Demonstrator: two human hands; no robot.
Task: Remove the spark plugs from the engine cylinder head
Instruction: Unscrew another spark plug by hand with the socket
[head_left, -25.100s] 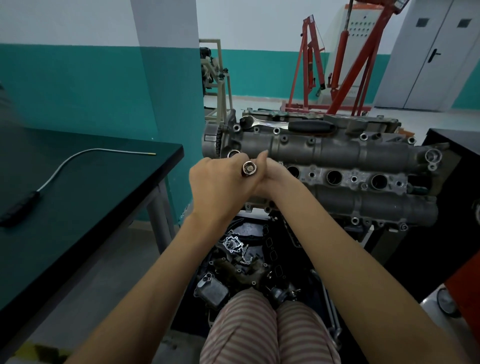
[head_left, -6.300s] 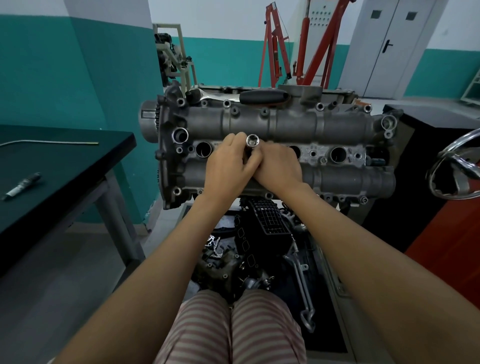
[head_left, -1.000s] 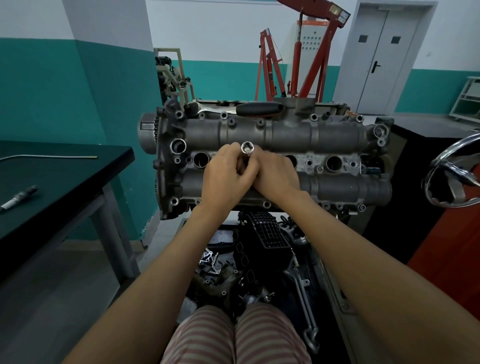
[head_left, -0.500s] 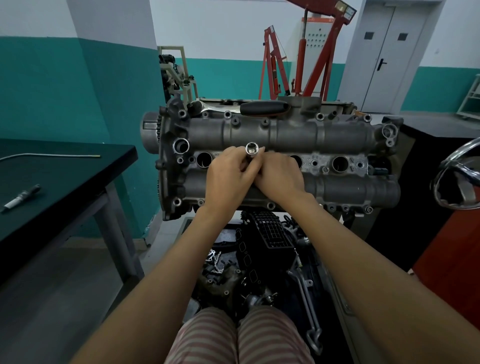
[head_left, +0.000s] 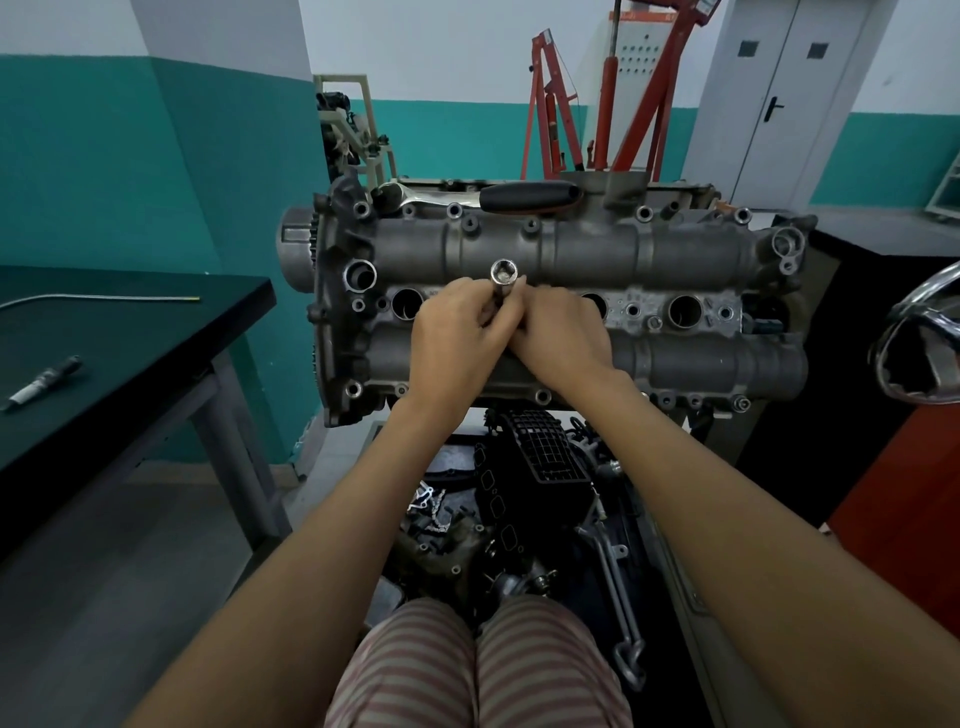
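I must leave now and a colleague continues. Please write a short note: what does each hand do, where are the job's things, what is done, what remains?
Left hand and right hand: both grip the socket, which stands in the second well of the cylinder head.
Ratchet: lies on the head's far edge, not attached to the socket.
One spark plug lies on the table at left.
Wells one, three and four are uncovered; whether plugs remain inside cannot be seen.
Left: lift out the second plug, check the other wells.
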